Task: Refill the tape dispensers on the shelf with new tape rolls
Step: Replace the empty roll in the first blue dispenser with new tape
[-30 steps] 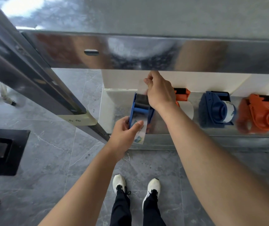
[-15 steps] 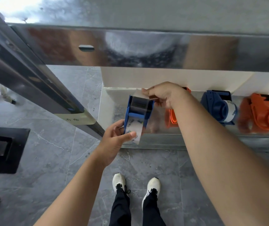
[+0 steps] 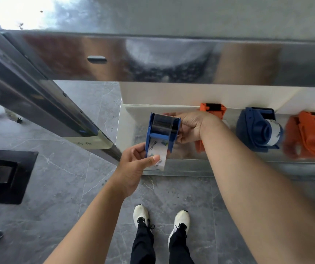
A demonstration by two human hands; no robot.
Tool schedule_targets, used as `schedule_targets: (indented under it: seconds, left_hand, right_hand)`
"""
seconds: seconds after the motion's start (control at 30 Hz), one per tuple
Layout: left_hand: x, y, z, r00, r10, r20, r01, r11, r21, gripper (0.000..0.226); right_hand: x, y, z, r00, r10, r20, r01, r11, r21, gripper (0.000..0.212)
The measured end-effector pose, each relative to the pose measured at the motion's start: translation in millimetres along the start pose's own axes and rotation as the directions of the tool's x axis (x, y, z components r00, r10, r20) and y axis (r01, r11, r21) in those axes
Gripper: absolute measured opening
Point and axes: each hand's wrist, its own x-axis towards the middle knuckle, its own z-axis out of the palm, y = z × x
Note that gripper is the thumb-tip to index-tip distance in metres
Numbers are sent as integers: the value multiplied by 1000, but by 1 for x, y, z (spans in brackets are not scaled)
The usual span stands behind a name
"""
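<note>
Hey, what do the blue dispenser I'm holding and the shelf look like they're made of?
Held blue dispenser: looks like moulded plastic, matte; even colour, thin rigid-looking walls. Shelf: seemingly sheet metal, perhaps stainless steel, polished; it blurrily mirrors the far-right orange dispenser standing on it.

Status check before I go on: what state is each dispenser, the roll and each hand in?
blue dispenser: held up, roll loaded
tape roll: seated in the blue dispenser
left hand: pinches the tape roll
right hand: grips the blue dispenser's side
dark blue dispenser: lying on the shelf, roll loaded
near orange dispenser: on the shelf, mostly hidden
far orange dispenser: on the shelf, blurred, roll unclear
</note>
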Motion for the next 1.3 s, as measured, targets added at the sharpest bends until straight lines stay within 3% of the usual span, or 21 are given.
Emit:
schedule_targets:
  seconds: [0.03,0.13,0.33,0.47,0.57,0.73,0.97,1.13,1.3]
  left_hand:
    - [0,2,1,1000,-9,-10,9,1000,-13,43]
    - [3,8,8,997,-44,-56,41,998,-52,42]
    - [14,25,22,981,-117,-158,105,991,-84,32]
    - [25,35,28,961,-175,-214,143,977,-157,43]
    - [31,43,33,936,-184,-300,134,975,-179,55]
    - [45,59,37,898,-165,-408,106,981,-165,27]
    - [59,62,54,848,-156,-507,119,987,-105,28]
    - [63,69,57,833,-168,-528,154,986,-70,27]
    - [65,73,55,838,-186,-513,194,980,-39,30]
  right_hand:
    - [1,1,0,1000,-18,-2,18,1000,22,39]
    - [4,3,0,998,-56,3,56,996,63,11]
    - [12,5,2,953,-259,-159,268,963,38,18]
    - [20,3,12,888,-361,-284,344,933,-109,44]
    - [24,5,17,877,-378,-297,357,926,-124,52]
    - [29,9,23,878,-401,-262,393,916,-83,32]
    - [35,16,20,879,-383,-285,398,917,-8,26]
    - [43,17,17,799,-401,-447,429,902,-41,16]
    - [40,13,16,655,-488,-577,435,868,-241,22]
